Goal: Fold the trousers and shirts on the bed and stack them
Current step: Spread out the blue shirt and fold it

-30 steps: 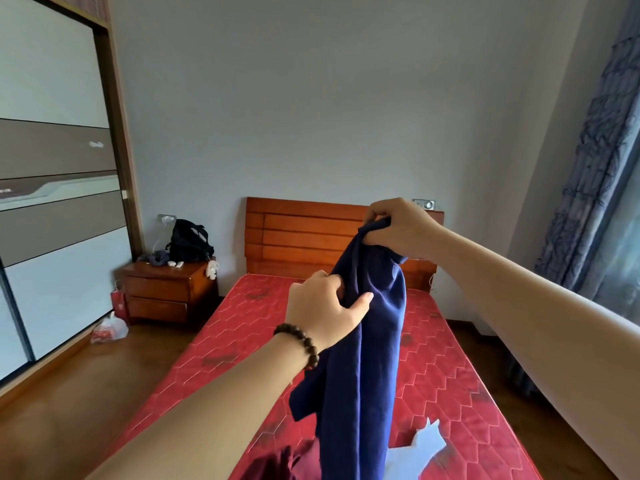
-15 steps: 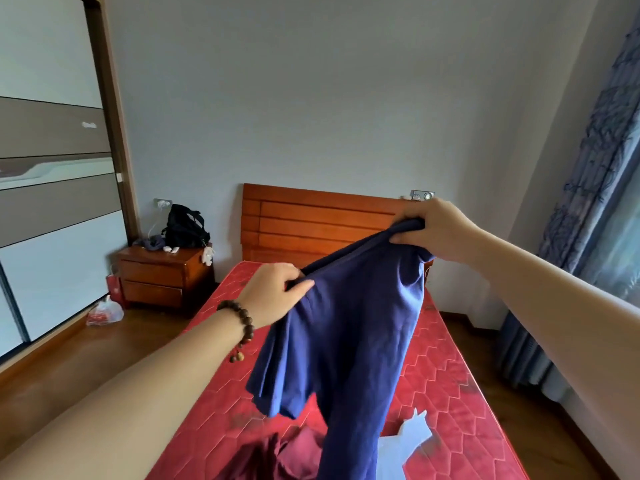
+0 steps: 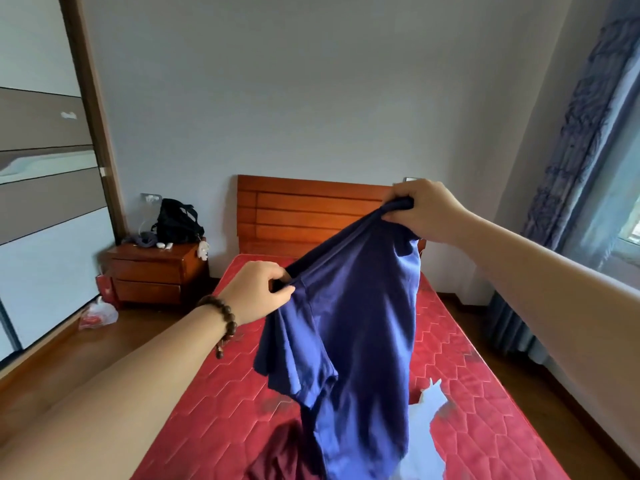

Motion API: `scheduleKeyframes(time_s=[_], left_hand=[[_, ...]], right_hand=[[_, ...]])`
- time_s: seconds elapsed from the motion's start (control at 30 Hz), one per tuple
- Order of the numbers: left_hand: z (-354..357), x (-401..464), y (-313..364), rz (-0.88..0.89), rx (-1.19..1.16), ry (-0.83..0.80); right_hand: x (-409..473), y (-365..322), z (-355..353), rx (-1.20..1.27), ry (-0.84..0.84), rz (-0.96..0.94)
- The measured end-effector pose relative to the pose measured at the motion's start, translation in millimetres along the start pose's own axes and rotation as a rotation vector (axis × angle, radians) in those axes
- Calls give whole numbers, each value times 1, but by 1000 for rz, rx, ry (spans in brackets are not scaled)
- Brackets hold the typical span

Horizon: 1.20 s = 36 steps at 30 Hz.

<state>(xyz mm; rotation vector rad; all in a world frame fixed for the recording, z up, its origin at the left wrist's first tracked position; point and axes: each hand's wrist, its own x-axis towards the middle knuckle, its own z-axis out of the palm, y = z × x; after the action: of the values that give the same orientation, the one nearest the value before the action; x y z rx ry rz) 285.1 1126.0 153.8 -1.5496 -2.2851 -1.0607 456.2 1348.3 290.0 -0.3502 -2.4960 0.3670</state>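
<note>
**Blue shirt held up over the bed**

Beside the bed's head-end left corner stands a wooden nightstand [image 3: 157, 271] with a black bag [image 3: 176, 221] on top. The left hand [image 3: 258, 294], grip closed, pinches one end of the blue shirt [image 3: 349, 337] at its top edge. The shirt hangs above the red bed [image 3: 485, 410], over a maroon garment [image 3: 277, 455] and a white garment [image 3: 424, 434] near the foot edge. The right hand [image 3: 424, 209] grips the other end, higher.

Black bag [image 3: 176, 220] on wooden nightstand [image 3: 156, 271]; curtain [image 3: 568, 161] right.
</note>
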Motion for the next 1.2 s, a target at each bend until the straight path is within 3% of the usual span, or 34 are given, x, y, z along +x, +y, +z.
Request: scheduleKeyframes(time_s=[0.3, 0.53, 0.93, 1.2], left_hand=[[-95, -120, -111, -38, 32, -78], [-150, -206, -153, -153, 77, -55], [-244, -331, -121, -296, -79, 295], [-270, -417, -118, -378, -149, 254]], right_hand=[[-23, -150, 71, -72, 45, 58], [-53, -210, 84, -42, 54, 128], [-175, -259, 105, 142, 109, 226], [-230, -299, 120, 249, -31, 298]])
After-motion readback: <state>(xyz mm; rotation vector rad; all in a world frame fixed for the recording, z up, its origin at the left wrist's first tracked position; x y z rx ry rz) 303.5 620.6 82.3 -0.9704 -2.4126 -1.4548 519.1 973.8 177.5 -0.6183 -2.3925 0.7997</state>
